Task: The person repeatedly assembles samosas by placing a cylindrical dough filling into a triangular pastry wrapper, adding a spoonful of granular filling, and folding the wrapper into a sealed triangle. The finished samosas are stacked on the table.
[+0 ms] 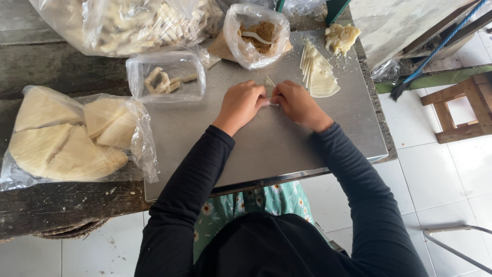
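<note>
My left hand (242, 104) and my right hand (299, 105) meet over the middle of a metal tray (266, 149), both pinching a small pale wrapper piece (270, 83) between their fingertips. Its pointed tip sticks up between the hands. A fanned stack of triangular pale wrappers (319, 74) lies just right of my right hand. Behind the hands stands an open plastic bag of brown crumbly filling (259, 36) with a white spoon in it. A clear plastic tub (165, 77) with several rolled pieces sits to the left of my left hand.
A plastic bag of large wrapper sheets (72, 136) lies on the dark wooden table (56, 205) at left. A big bag of rolled pieces (128, 23) fills the back left. A lump of dough-like scraps (342, 37) sits at back right. A wooden stool (461, 107) stands on the tiled floor.
</note>
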